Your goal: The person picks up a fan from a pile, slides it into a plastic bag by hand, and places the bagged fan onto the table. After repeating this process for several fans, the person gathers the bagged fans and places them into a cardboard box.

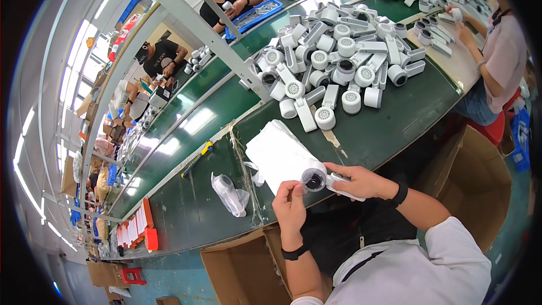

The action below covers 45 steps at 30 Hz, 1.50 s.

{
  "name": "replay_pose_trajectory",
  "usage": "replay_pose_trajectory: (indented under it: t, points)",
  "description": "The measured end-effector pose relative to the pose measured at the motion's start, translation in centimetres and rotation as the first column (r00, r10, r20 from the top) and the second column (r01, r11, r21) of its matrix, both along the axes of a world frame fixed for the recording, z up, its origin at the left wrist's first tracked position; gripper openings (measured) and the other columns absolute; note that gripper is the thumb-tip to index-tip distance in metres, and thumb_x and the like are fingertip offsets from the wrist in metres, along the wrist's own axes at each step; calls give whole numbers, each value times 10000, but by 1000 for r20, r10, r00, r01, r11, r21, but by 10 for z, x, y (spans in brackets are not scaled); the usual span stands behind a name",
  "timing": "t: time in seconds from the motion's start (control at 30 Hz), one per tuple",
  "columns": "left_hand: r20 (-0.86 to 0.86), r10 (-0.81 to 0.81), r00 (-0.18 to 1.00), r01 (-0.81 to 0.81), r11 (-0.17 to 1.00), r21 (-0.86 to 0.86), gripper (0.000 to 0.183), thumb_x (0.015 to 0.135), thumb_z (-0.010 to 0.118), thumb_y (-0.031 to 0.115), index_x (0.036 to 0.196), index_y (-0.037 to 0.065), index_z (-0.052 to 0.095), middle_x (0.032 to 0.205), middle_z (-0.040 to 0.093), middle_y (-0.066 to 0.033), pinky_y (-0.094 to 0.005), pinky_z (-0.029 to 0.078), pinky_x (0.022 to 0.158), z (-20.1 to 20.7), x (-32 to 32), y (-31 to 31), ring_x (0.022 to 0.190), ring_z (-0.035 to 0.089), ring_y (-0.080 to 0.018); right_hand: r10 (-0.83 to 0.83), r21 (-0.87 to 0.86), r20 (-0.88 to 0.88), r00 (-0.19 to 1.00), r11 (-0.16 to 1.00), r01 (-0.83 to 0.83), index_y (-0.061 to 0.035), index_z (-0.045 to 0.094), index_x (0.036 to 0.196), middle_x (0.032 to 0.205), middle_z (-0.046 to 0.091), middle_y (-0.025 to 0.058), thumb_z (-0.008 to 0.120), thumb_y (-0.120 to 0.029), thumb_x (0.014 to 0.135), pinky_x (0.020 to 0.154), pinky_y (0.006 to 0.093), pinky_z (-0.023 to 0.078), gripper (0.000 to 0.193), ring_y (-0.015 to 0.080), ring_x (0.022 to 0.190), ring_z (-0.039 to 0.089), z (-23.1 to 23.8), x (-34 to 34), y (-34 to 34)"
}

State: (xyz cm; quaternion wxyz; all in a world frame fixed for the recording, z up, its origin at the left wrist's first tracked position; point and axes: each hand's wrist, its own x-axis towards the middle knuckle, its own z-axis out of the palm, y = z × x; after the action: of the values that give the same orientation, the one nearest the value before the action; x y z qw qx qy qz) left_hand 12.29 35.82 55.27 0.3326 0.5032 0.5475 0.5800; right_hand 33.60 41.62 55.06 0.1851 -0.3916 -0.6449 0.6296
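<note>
I hold a white handheld fan (314, 178) over the table's near edge, its round head with a dark centre facing up. My right hand (364, 182) is closed around the handle. The fingertips of my left hand (289, 206) are pinched at the left rim of the head; whether they also grip thin film there I cannot make out. Just beyond lies a stack of white plastic bags (276, 149). Left of it is a clear bag (230, 195) with something pale inside. A large heap of similar fans (341, 48) covers the table farther off.
A yellow-handled screwdriver-like tool (197, 159) lies left on the green table (186, 214). Cardboard boxes stand below, one at the left (243, 268) and one at the right (471, 183). A co-worker (499, 59) sits at the right. A metal frame post (206, 31) rises beyond the table.
</note>
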Motion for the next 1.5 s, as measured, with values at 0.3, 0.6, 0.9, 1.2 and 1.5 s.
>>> replay_pose_trajectory:
  t: [0.3,0.6,0.9,1.2,1.5]
  points:
    - [-422,-46,905,127,978,166,36,879,652,23,886,10,620,807,603,-101,-310,480,682,10,44,-7,731,595,-248,-190,-113,-170,967,978,173,-70,101,1547,941,669,132,569,-209,899,593,319,540,811,155,640,661,-5,-21,-16]
    - [-45,-361,931,363,932,23,41,861,644,-35,880,-1,632,872,642,-69,-280,495,730,-1,39,-28,780,614,-185,-300,168,-512,805,884,436,-17,473,1290,1103,629,83,623,-297,947,845,281,496,468,117,985,596,-47,-31,-4]
    - [652,-170,739,347,926,-152,499,982,553,177,1425,89,343,1306,522,-104,-411,570,729,-51,44,-27,1031,614,-243,-312,688,-281,908,594,417,-17,559,1179,992,614,138,699,-232,855,784,337,483,413,235,882,619,-12,-40,-20]
    - [685,41,728,-88,996,34,490,973,578,188,1399,106,350,1333,520,-135,-430,595,716,-12,-46,-60,1082,610,-332,-139,640,-351,926,687,345,-28,698,867,687,605,89,691,-100,841,568,306,458,77,207,625,585,-16,-46,-25]
    - [-588,676,444,-863,499,-78,396,821,726,175,1124,-61,631,1029,673,-193,-390,533,790,-44,-232,-81,856,666,-295,-208,520,-129,970,818,245,-7,702,901,748,659,89,697,-135,848,566,265,477,139,142,605,611,-59,-43,4]
